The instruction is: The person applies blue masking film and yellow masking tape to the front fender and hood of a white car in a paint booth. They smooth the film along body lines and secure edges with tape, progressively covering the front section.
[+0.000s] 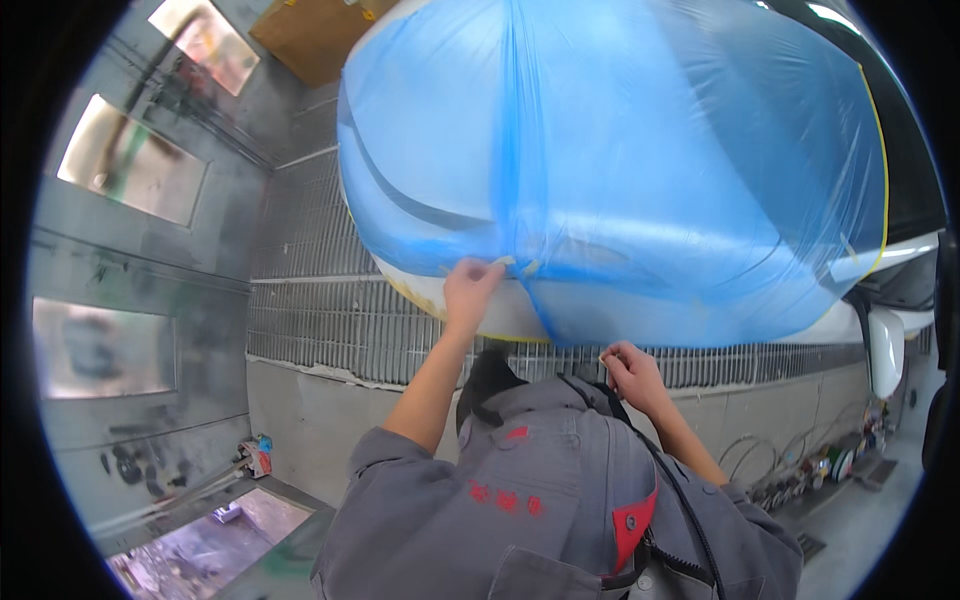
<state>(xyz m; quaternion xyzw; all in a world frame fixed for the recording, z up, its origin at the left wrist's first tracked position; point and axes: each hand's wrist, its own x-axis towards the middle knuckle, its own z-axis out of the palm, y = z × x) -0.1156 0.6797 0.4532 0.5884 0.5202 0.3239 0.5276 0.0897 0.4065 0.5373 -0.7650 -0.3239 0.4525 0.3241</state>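
Note:
Blue translucent masking film covers the front of a white car, over the hood and headlight area. At the film's lower edge, my left hand pinches a short strip of pale yellow masking tape against the car. Just right of it, another small tape piece sticks to the film where folds gather. Below that edge, the white bumper is bare of film. My right hand is held in front of my chest, off the car, its fingertips closed on a small yellowish piece, apparently tape.
Yellow tape borders the film near the windshield. A white side mirror juts out at right. Metal floor grating surrounds the car. A windowed booth wall stands left. Hoses and assorted items lie along the right rear.

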